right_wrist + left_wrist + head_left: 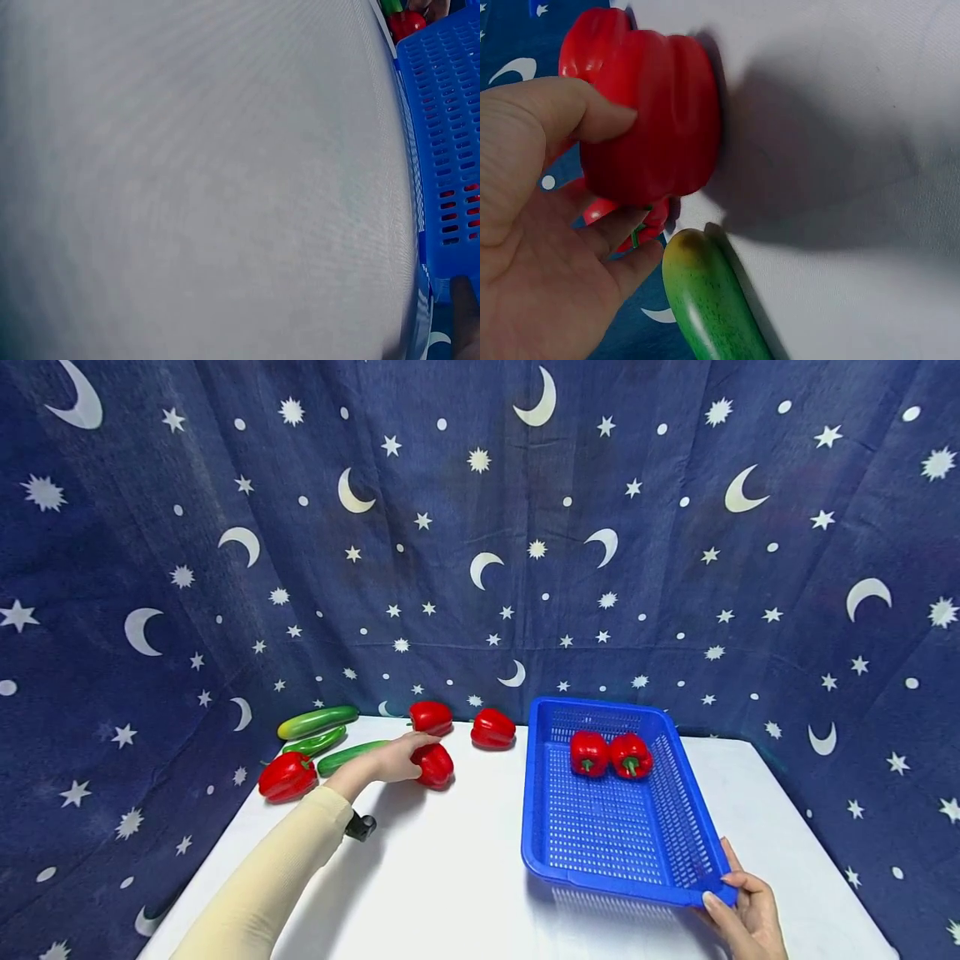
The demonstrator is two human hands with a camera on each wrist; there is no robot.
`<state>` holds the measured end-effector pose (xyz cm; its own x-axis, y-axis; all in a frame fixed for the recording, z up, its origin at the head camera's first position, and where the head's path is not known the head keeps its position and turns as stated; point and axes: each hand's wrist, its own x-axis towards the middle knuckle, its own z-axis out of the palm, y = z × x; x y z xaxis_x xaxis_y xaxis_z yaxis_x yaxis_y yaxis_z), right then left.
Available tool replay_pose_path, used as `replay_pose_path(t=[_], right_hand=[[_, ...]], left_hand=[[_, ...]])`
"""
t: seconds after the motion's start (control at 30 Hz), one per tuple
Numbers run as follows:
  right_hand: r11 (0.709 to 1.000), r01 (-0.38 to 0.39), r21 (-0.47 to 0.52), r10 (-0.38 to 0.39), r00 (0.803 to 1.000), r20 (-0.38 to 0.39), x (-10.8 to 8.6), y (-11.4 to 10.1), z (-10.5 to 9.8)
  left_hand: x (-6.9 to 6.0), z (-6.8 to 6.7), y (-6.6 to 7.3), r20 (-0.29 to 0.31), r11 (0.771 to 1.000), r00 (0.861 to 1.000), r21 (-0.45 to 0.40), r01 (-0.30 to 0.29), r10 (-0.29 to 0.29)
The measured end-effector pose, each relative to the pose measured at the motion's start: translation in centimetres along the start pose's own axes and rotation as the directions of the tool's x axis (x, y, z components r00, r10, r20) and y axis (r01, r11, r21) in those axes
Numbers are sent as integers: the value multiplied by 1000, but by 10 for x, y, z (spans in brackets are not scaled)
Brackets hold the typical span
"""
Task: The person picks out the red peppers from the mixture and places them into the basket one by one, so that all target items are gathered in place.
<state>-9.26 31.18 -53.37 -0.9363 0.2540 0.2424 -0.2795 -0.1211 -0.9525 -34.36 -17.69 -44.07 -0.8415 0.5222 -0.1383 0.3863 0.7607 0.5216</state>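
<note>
With thumb and fingers around its sides, my left hand [390, 762] holds a red bell pepper [435, 767] at the table's left-centre. In the left wrist view the thumb lies across the bell pepper [664, 112], and part of the fingers is hidden behind it. At the lower right, my right hand [750, 914] grips the near right corner of a blue plastic basket [600, 883], thumb on the rim. Two red bell peppers, one [589, 753] beside the other [631, 758], lie inside the basket. Only a dark finger [465, 315] against the basket shows in the right wrist view.
Two more red bell peppers [431, 717] [492, 729] lie at the back of the white table [420, 877]. Farther left are another red bell pepper [287, 777], a green cucumber [351, 757], a slim green pepper [315, 742] and a yellow-tipped cucumber [318, 721]. A starry blue cloth [450, 527] surrounds the table.
</note>
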Motion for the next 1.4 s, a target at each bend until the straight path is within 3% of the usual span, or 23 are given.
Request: replay_pose_path(t=[0.2,0.33,0.47,0.7,0.87,1.1,1.17,1.3,1.4], right_hand=[[1000,-2,-20,2,1000,6,1,0,-1],[1000,-8,-17,8,1000,1,1,0,-1],[1000,12,1,-12,1000,1,0,0,0],[999,22,33,-22,1000,-1,-1,0,1],[1000,-1,6,1,1000,-8,-1,0,0],[1000,11,0,-11,1000,-6,-2,-2,1],[1000,5,4,-5,1000,-8,-2,-2,1],[1000,8,15,-8,1000,-8,-2,-2,2],[1000,22,17,-21,1000,-5,-1,-2,2]], left_hand=[[-3,1,5,-38,995,995,-54,88,-90],[-3,6,6,-46,988,992,-100,116,-121],[-2,10,5,-32,986,992,-122,117,-121],[-1,11,5,58,963,994,-247,107,-96],[-3,9,7,55,970,992,-211,119,-110],[-6,9,11,71,968,982,-169,187,-177],[-6,11,10,84,964,983,-198,180,-166],[-5,14,8,102,929,987,-338,151,-123],[-4,16,6,99,916,989,-376,136,-106]])
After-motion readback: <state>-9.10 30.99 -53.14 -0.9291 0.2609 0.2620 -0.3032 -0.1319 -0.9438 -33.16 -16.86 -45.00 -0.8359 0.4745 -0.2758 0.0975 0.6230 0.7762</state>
